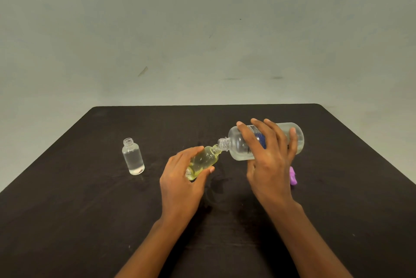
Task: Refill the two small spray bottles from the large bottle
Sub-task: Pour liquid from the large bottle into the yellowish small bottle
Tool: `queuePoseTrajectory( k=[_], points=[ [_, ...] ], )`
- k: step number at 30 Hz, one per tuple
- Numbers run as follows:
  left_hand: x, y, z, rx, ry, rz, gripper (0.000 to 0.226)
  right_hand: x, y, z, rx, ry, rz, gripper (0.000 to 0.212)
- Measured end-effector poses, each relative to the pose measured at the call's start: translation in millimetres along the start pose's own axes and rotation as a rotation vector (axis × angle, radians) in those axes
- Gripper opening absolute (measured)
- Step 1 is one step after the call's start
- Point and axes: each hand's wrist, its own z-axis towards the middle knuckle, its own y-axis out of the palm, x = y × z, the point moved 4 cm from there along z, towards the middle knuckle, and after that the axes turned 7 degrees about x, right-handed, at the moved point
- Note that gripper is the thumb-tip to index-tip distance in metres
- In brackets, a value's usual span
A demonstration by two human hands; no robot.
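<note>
Left hand (180, 178): closed round the small yellow-tinted bottle (206, 158); fingers curl over its top side and the thumb presses its near side.
Small yellow-tinted bottle: uncapped, lifted off the table (67, 210), tilted with its neck up and to the right; pale yellow liquid shows inside.
Right hand (267, 156): gripping the large clear bottle (236, 146); fingers spread wide across its body and over part of the blue-and-white label (261, 140).
Large clear bottle: uncapped and tipped nearly onto its side, threaded neck pointing left, base to the right.
Contact point: the large bottle's mouth meets the small bottle's neck, above the table centre.
Small clear bottle (132, 157): standing upright on the table, well apart to the left of both hands, uncapped, holding clear liquid, touched by neither hand.
Purple item (293, 176): lying on the table just beside the right hand, partly hidden by it; its type cannot be determined.
Surface: dark table set against a plain grey-green wall (202, 29).
</note>
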Motion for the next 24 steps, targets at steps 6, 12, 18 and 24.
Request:
queuePoseTrajectory(
  k=[6, 12, 18, 24],
  points=[
    [-0.5, 0.5, 0.4, -0.004, 0.001, 0.001, 0.048, -0.1, 0.2, 0.0, 0.002, 0.001, -0.004, 0.088],
    [-2.2, 0.6, 0.0, -0.003, 0.003, 0.006, 0.047, -0.1, 0.2, 0.0, -0.007, -0.001, -0.006, 0.089],
    [-2.7, 0.6, 0.3, 0.002, 0.005, 0.014, 0.047, -0.5, -0.4, 0.4, -0.004, -0.003, -0.004, 0.088],
    [-2.8, 0.3, 0.1, 0.001, 0.007, 0.02, 0.049, -0.4, 0.2, 0.2, -0.005, -0.002, 0.004, 0.09]
  ],
)
